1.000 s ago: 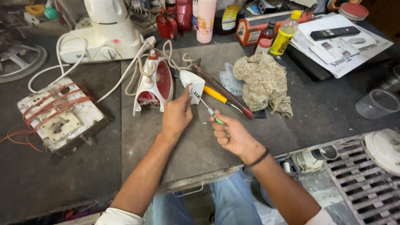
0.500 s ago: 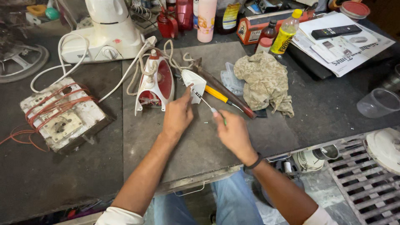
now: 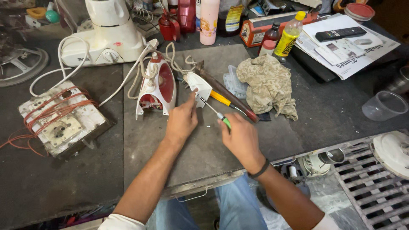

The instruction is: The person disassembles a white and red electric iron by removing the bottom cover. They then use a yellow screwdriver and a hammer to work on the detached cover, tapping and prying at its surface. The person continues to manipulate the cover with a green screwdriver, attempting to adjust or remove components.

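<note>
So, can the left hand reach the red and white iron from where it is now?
Probably yes: the left hand rests right beside the iron, with nothing between them, though it holds a white cover piece.

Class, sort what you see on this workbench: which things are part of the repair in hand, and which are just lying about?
In use:
left hand
white cover piece
right hand
green-handled screwdriver
red and white iron

Lying about:
rag
yellow-handled screwdriver
plastic cup
remote control
yellow bottle
</note>
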